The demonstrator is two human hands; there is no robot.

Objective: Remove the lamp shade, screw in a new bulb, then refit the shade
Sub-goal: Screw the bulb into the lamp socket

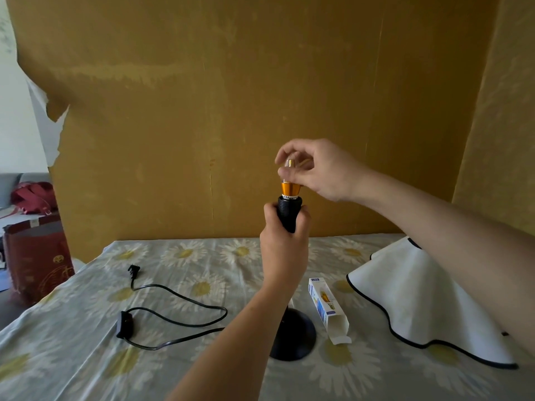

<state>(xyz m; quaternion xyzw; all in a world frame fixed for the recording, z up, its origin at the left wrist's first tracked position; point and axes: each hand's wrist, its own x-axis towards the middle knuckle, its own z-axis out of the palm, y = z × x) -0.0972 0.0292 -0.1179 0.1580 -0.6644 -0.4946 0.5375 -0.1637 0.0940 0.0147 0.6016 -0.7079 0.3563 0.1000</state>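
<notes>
left grip (285,244) clamps socket (289,214); right grip (315,169) pinches half-hidden bulb (289,188).

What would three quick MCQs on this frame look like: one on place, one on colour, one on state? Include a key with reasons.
1. Where does the lamp shade lie?
A. On the lamp socket
B. On the tablecloth, right of the lamp base
C. On the floor beside the red bag

2. What colour is the bulb's collar?
A. Gold-orange
B. Green
C. White

3. What state is the bulb in?
A. Inside its box
B. Lying loose on the tablecloth
C. Sitting in the socket, pinched by the right hand

Key:
1 B: the white shade with black trim rests on the cloth, off the lamp.
2 A: the band just above the black socket is gold-orange.
3 C: the right hand's fingers hold the glass while the left hand grips the socket; the bulb box lies open.
</notes>
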